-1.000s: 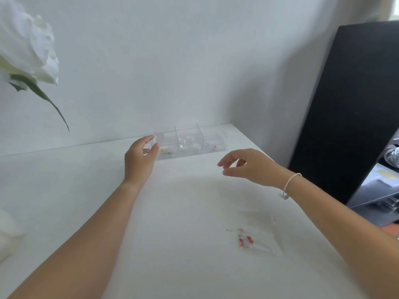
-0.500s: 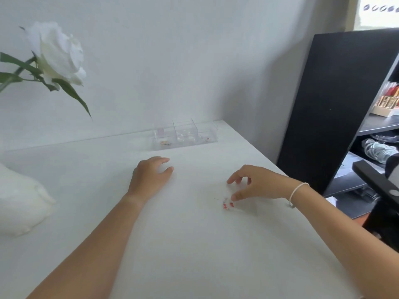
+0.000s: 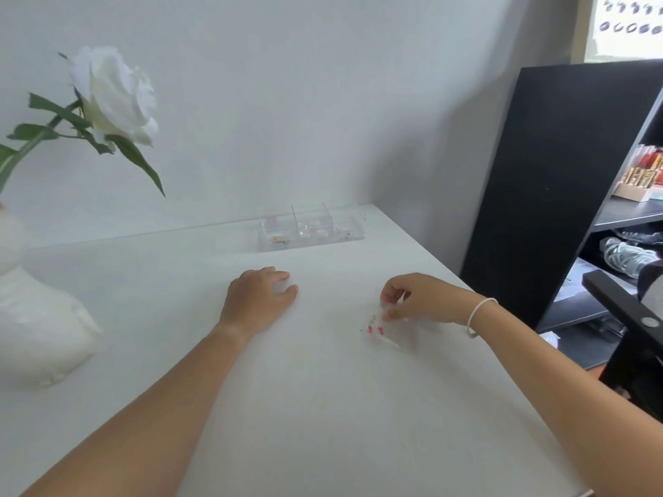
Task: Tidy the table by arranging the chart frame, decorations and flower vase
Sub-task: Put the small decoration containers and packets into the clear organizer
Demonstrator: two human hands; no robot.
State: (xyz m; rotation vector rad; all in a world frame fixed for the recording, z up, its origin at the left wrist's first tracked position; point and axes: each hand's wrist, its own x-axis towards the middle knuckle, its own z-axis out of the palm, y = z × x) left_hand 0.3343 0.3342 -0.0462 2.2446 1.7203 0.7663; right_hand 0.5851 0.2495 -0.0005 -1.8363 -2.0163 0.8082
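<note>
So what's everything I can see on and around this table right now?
table: one, white, fills the foreground.
clear organiser box: one, transparent with compartments, far edge of the table by the wall; small bits inside, too small to name.
small clear bag: one, transparent with red bits inside, on the table at the right hand.
rose: one, white with green leaves, upper left.
vase: one, white, left edge of the table.
black shelf unit: one, right of the table, assorted items on its shelves.
left hand: flat on the table, empty.
right hand: white wrist band, pinching the bag's edge.
</note>
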